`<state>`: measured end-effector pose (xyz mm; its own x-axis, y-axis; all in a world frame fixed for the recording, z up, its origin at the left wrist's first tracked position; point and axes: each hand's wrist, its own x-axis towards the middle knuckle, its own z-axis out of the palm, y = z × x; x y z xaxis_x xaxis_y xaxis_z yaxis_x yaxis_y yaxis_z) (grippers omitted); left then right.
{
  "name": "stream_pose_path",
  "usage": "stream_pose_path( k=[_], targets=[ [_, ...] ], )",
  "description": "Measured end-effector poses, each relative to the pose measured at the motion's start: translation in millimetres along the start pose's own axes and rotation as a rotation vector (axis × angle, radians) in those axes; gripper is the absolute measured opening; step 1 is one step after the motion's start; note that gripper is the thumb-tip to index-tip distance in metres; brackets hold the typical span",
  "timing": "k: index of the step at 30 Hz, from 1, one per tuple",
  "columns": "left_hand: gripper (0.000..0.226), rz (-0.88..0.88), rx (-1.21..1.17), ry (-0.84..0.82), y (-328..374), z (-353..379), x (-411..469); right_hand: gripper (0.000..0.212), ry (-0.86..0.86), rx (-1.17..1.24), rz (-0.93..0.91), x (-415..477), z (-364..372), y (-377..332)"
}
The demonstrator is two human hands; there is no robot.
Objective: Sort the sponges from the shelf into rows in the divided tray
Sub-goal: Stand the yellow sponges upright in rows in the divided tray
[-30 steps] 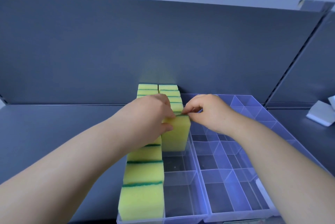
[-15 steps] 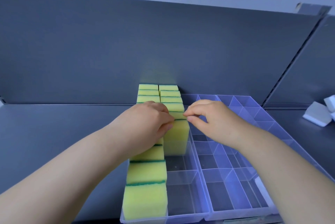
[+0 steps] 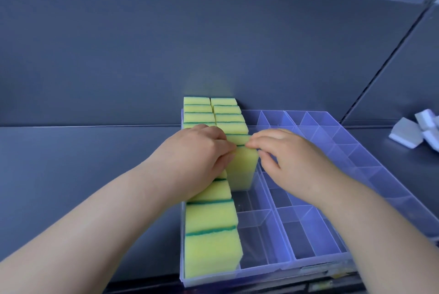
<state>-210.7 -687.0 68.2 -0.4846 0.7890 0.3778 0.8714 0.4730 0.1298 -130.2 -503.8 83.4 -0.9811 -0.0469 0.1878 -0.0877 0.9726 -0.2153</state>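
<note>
A clear divided tray point(image 3: 316, 262) lies on the dark shelf against the back panel. Its leftmost row is filled with upright yellow sponges with green backs point(image 3: 210, 220). The second row holds several more at the far end point(image 3: 228, 113). The nearest sponge of that second row point(image 3: 242, 167) stands upright in the tray. My left hand point(image 3: 197, 151) grips its left top edge with curled fingers. My right hand point(image 3: 289, 155) touches its right top corner with its fingertips.
Several white and grey sponges point(image 3: 408, 131) lie on the shelf to the right of the tray. The tray's right-hand compartments point(image 3: 356, 151) hold nothing. A dark vertical seam runs up the back panel at the right.
The sponge in the second row has sunk a little deeper into the tray. Both hands stay on its top edge, and my right hand's fingers have spread slightly.
</note>
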Motion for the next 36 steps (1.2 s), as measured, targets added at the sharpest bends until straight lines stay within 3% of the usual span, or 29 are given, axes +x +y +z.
stream_pose_path(
  k=[8, 15, 20, 25, 29, 36],
  targets=[
    [0.044, 0.040, 0.137, 0.063, 11.1, -21.7, 5.7, 0.032, 0.126, 0.077, 0.102, -23.9, -12.4, -5.3],
    [0.047, 0.063, 0.261, 0.093, 78.6, -28.9, 11.7, 0.032, 0.241, 0.089, 0.117, -91.4, -37.3, 21.2],
    [0.047, 0.120, 0.212, 0.159, 172.5, -9.0, 33.1, 0.037, 0.203, 0.057, 0.178, -173.2, -65.6, 67.1],
    [0.046, 0.192, 0.044, 0.199, 289.5, 59.1, 67.7, 0.036, 0.229, 0.038, 0.366, -281.7, -81.2, 141.1],
    [0.046, 0.254, -0.045, 0.108, 380.1, 127.2, 86.4, 0.033, 0.262, 0.049, 0.565, -367.9, -68.9, 205.7],
    [0.041, 0.360, -0.121, -0.047, 479.2, 205.5, 108.2, 0.037, 0.331, 0.159, 0.800, -453.9, -44.2, 273.3]
  ],
)
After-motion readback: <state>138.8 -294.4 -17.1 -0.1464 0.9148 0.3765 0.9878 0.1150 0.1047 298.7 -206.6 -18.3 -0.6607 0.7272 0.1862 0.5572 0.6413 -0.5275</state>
